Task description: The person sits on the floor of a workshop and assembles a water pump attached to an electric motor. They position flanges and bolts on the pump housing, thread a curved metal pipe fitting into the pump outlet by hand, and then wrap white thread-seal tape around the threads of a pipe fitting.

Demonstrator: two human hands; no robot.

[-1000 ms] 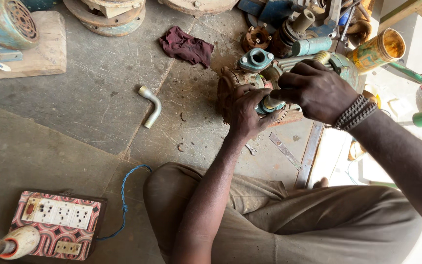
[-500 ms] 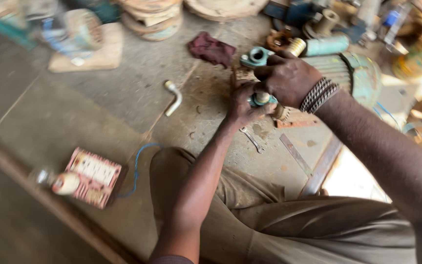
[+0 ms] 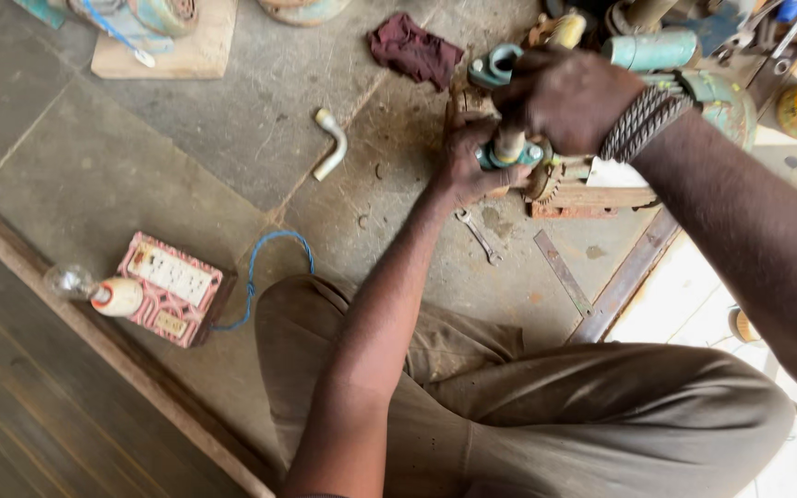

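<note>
Two hands: both are seen closed on one rusty pump assembly (image 3: 546,171) at the top right of the concrete floor (image 3: 186,157).
Pump assembly: a worn metal body is shown, brown with rust, with teal-painted flanges and a short pale pipe stub standing up from it; it is set on a rusted base beside a toothed wheel.
Left hand (image 3: 468,161): it is wrapped around the near side of the assembly, fingers curled shut against the metal below the stub.
Right hand (image 3: 569,97): it is clamped down over the top of the assembly; what lies under the palm is hidden. A braided dark wristband is worn.
Spanner (image 3: 479,236): a small grey steel one is laid flat on the floor, just below the left hand.
Pipe elbow (image 3: 331,143): white, bent, smooth plastic, well apart to the left.
Rag (image 3: 414,48): crumpled maroon cloth, near the assembly's upper left.
Socket board (image 3: 172,286): a red patterned box with white sockets and a blue cable, beside the knee.
</note>
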